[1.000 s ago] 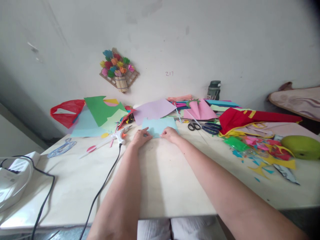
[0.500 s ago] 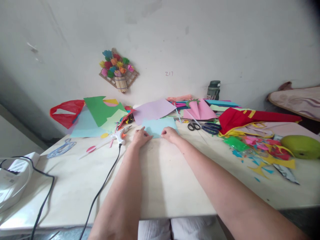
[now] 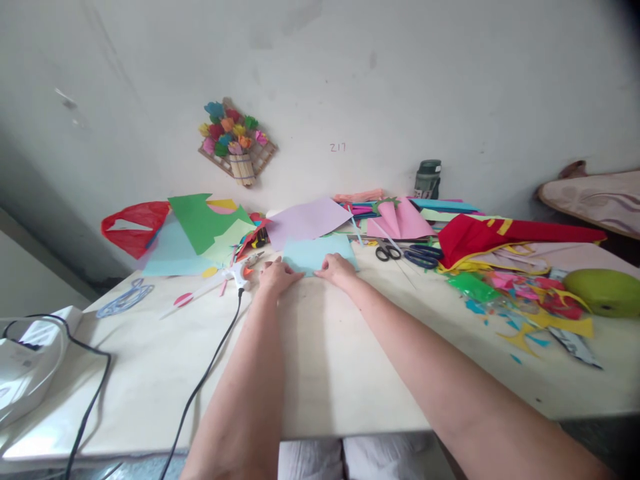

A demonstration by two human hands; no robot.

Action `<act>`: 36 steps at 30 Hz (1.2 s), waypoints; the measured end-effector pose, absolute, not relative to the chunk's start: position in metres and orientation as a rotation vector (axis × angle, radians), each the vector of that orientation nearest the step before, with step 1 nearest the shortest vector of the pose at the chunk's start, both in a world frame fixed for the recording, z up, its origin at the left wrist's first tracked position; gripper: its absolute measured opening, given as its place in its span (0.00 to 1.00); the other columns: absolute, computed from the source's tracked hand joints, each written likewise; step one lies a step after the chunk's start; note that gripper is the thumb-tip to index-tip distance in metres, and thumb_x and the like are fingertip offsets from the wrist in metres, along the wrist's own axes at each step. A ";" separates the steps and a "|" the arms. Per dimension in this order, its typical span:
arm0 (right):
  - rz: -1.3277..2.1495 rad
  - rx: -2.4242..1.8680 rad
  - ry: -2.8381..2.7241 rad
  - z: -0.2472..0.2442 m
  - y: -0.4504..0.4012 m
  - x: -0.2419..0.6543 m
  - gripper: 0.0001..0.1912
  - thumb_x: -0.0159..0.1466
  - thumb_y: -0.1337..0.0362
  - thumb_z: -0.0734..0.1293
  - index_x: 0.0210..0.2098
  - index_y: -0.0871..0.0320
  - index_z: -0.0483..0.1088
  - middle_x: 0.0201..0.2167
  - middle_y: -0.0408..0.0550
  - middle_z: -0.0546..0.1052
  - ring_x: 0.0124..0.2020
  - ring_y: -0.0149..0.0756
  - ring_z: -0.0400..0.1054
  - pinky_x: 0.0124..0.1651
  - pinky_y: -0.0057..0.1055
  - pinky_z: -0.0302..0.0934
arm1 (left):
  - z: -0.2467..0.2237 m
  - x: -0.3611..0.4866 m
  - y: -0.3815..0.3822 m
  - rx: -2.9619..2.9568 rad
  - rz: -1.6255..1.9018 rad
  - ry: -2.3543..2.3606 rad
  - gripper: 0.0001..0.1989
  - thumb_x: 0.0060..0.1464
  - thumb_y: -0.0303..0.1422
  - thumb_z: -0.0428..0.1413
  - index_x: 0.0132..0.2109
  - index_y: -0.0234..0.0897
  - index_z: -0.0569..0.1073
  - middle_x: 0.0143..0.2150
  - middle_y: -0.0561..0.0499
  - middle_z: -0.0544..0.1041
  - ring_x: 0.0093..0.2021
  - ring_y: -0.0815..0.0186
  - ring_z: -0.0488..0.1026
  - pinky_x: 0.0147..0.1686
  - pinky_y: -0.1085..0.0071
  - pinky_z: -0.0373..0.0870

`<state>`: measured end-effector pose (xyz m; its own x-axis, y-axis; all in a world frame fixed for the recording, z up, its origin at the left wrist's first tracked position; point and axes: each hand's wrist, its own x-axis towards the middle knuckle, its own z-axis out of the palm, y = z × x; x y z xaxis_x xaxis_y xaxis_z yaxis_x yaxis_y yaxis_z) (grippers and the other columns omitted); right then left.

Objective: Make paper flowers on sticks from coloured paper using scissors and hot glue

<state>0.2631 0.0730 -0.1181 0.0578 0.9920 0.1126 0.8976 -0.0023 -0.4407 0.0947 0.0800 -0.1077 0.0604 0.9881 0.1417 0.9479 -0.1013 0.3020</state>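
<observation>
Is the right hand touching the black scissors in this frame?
Apart. The head view shows bare tabletop between the right hand and the black scissors, which lie farther right.

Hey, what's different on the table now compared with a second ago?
Your left hand has shifted slightly left, and your right hand has edged left too, both along the near edge of the light blue paper. I can't see anything newly grasped or let go. The paper, glue gun and bottle stayed put.
</observation>
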 end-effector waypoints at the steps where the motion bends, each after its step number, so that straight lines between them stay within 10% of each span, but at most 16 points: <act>1: 0.325 -1.946 -1.895 -0.118 0.073 0.263 0.15 0.50 0.52 0.66 0.32 0.55 0.69 0.40 0.49 0.69 0.37 0.35 0.66 0.34 0.28 0.56 | -0.108 0.092 0.081 2.205 0.480 2.011 0.17 0.37 0.49 0.53 0.26 0.39 0.72 0.53 0.45 0.66 0.55 0.50 0.54 0.45 0.62 0.57; 10: 0.330 -1.935 -1.884 -0.117 0.070 0.264 0.15 0.50 0.52 0.66 0.32 0.55 0.68 0.39 0.49 0.69 0.36 0.35 0.66 0.32 0.27 0.56 | -0.111 0.078 0.086 2.166 0.481 2.068 0.16 0.39 0.46 0.52 0.30 0.38 0.71 0.27 0.47 0.74 0.41 0.56 0.68 0.37 0.67 0.62; 36: 0.309 -1.921 -1.879 -0.118 0.068 0.264 0.14 0.51 0.53 0.65 0.32 0.55 0.69 0.40 0.49 0.69 0.36 0.35 0.66 0.33 0.27 0.56 | -0.094 0.086 0.072 2.095 0.301 2.441 0.14 0.41 0.41 0.53 0.33 0.37 0.73 0.44 0.39 0.70 0.52 0.47 0.58 0.42 0.59 0.59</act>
<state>0.2636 0.0678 -0.1176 0.0552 0.9887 0.1393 0.8919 0.0139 -0.4520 0.0864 0.0719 -0.0939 -0.1569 0.9695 0.1882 0.9862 0.1435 0.0828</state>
